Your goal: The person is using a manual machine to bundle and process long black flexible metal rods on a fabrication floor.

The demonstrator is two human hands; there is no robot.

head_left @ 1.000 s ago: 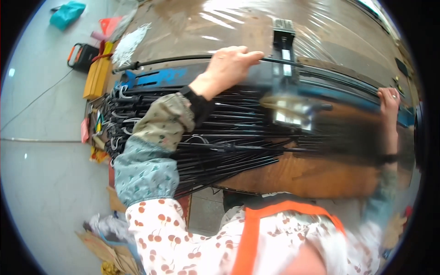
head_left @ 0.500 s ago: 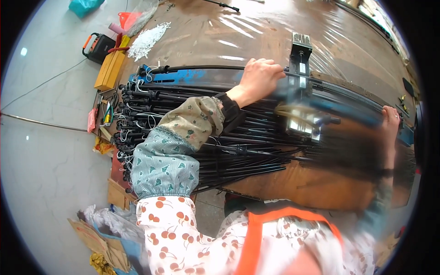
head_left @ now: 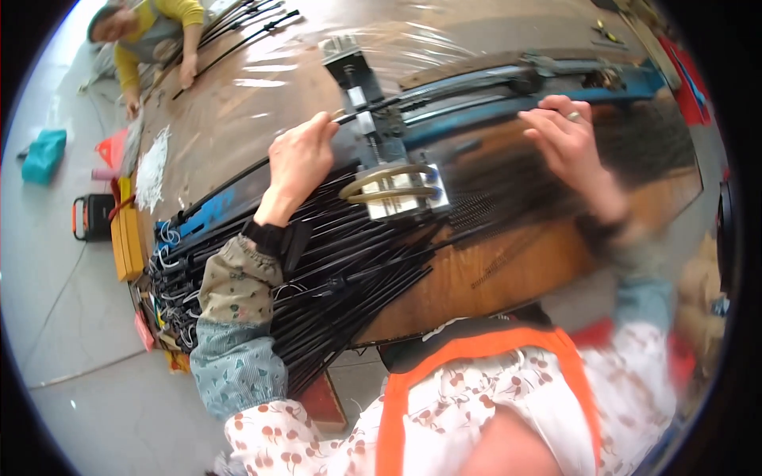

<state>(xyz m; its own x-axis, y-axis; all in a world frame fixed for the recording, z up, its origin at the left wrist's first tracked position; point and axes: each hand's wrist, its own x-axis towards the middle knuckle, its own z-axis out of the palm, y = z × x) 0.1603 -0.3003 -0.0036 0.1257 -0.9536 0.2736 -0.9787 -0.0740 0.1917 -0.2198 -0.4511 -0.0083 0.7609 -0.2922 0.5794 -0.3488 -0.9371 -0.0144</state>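
Observation:
My left hand (head_left: pixel 302 163) is closed, thumb and fingers pinching a thin black rod (head_left: pixel 347 119) just left of a metal fixture (head_left: pixel 375 127). From the fingers the rod runs into the upper part of this fixture. A looped tan hose (head_left: pixel 389 189) sits over the fixture's near end. To the right, my right hand (head_left: pixel 567 143) is raised near a long blue rail (head_left: pixel 468 119), fingers loosely bent and apart, with nothing seen in them. Under and beside my left forearm lie many black rods (head_left: pixel 341 246) in a heap, some with white cords at their left ends.
Far left, another person in yellow sleeves (head_left: pixel 190 44) handles more black rods (head_left: pixel 238 51). White small pieces (head_left: pixel 153 170) lie in a pile near a yellow box (head_left: pixel 125 238). A black and orange case (head_left: pixel 94 218) stands on the floor. Pliers (head_left: pixel 607 33) lie at the far right.
The view has swung right. My right hand has come away from the rail's right end and back toward the fixture, its fingers loosened. My left hand remains on the rod beside the fixture.

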